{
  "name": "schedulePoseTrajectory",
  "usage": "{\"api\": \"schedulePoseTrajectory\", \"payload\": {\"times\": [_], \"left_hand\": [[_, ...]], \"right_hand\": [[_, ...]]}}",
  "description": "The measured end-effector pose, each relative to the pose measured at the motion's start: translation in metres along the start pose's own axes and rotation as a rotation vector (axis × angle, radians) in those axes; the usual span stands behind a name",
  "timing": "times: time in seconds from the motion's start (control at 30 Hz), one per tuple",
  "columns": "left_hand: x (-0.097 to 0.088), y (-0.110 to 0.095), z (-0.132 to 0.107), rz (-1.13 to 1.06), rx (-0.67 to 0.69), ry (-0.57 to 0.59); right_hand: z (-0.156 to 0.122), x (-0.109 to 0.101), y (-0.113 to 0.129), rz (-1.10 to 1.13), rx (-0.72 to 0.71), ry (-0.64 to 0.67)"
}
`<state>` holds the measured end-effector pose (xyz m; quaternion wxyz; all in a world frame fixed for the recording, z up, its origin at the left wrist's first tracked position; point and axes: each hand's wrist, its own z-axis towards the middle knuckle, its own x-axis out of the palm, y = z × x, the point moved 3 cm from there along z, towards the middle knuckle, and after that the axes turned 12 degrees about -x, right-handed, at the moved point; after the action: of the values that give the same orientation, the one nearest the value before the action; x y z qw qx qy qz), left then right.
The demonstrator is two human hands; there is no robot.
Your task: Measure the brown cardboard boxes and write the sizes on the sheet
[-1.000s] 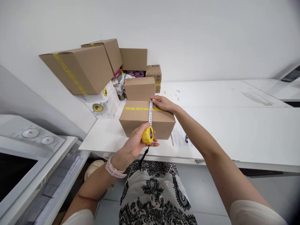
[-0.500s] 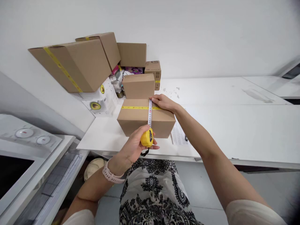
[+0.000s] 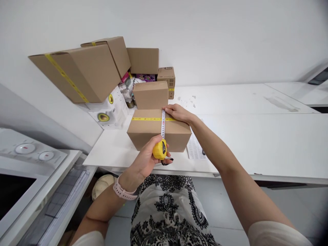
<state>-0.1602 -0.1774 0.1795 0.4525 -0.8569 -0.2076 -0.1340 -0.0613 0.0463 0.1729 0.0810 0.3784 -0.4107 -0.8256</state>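
Observation:
A closed cardboard box (image 3: 146, 131) sealed with yellow tape sits near the front edge of the white table (image 3: 256, 136). My left hand (image 3: 145, 159) is wrapped round a yellow tape measure (image 3: 159, 150) at the box's near side. Its white blade (image 3: 163, 123) runs across the box top to the far edge. There my right hand (image 3: 176, 112) pins the blade's end with closed fingers on the box top.
A second cardboard box (image 3: 150, 95) stands just behind. Larger boxes (image 3: 84, 71) are stacked at the back left over white avocado-printed cartons (image 3: 107, 111). A printed sheet (image 3: 195, 147) lies right of the box. A white machine (image 3: 28, 160) is at the left.
The view shifted slightly. The tape measure's black strap, hanging below the table edge before, now lies on the table by my left hand. Both hands stay on the tape.

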Motion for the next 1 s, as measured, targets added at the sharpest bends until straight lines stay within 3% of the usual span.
{"api": "schedulePoseTrajectory", "payload": {"times": [0.5,0.57,0.7,0.83,0.93,1.0], "left_hand": [[0.000,-0.002,0.003,0.019,-0.010,-0.004],[-0.001,-0.002,0.003,0.036,-0.007,0.000],[-0.002,0.004,-0.004,0.128,0.058,0.071],[-0.007,0.027,-0.016,0.260,0.053,0.210],[-0.012,0.051,-0.016,0.433,-0.012,0.341],[-0.014,0.067,-0.010,0.569,-0.051,0.391]], "right_hand": [[-0.001,0.000,0.000,0.011,-0.005,-0.023],[0.001,-0.001,0.002,0.026,-0.015,-0.078],[-0.007,-0.013,0.018,0.144,-0.087,-0.324],[-0.066,-0.035,0.045,0.240,-0.175,-0.545],[-0.143,-0.046,0.060,0.225,-0.182,-0.744],[-0.194,-0.040,0.066,0.209,-0.160,-0.835]]}}
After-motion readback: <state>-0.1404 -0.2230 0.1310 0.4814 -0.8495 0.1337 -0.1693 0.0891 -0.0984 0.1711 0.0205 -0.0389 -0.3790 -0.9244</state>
